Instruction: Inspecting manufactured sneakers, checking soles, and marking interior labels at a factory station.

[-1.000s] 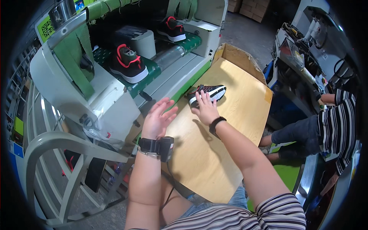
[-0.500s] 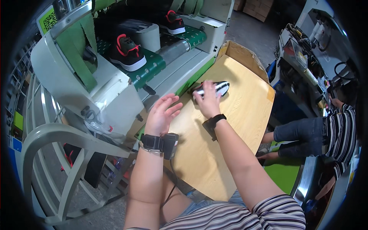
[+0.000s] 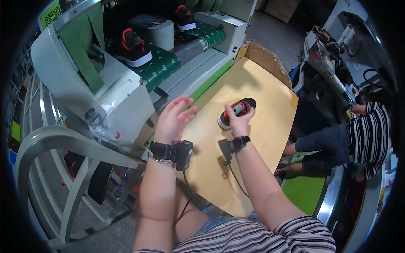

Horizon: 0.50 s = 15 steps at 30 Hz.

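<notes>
Right hand (image 3: 240,122) grasps the black-and-red shoe (image 3: 238,109) from six o'clock; left hand (image 3: 170,121) hangs empty, farther off at nine.
It's on the wooden board (image 3: 271,126), heel at eight, toe at two. Three shoes altogether: the green belt (image 3: 163,63) bears a second shoe (image 3: 133,51) toward ten, a third shoe (image 3: 184,19) toward eleven.

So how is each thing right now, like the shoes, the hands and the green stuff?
Held shoe: upright, opening facing up
Right hand: closed around the held shoe
Left hand: open, empty, raised
Nearer belt shoe: upright
Farther belt shoe: upright
Green belt: can't tell if running
Green strips: hanging down
</notes>
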{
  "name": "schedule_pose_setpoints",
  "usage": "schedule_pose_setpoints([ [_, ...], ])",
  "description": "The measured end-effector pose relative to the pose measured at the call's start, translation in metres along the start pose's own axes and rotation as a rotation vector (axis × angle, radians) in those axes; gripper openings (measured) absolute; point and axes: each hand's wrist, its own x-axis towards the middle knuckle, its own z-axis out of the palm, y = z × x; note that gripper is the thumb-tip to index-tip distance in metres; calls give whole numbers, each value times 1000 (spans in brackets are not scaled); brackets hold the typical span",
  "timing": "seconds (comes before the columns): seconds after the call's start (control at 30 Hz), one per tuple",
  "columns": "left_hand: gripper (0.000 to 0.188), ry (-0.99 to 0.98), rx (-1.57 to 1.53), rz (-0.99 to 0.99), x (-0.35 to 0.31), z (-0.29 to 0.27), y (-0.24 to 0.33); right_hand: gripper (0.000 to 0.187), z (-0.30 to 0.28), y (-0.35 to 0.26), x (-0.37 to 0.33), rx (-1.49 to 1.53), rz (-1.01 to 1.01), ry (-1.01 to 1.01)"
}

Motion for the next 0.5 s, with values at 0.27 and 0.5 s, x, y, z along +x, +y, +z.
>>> schedule_pose_setpoints([
  [0.27,30,0,8,13,0,-8,1,101,-21,2,-40,115,52,-704],
  [0.5,30,4,31,-2,0,5,-1,82,-93,-57,-120,-104,-174,-1120],
])
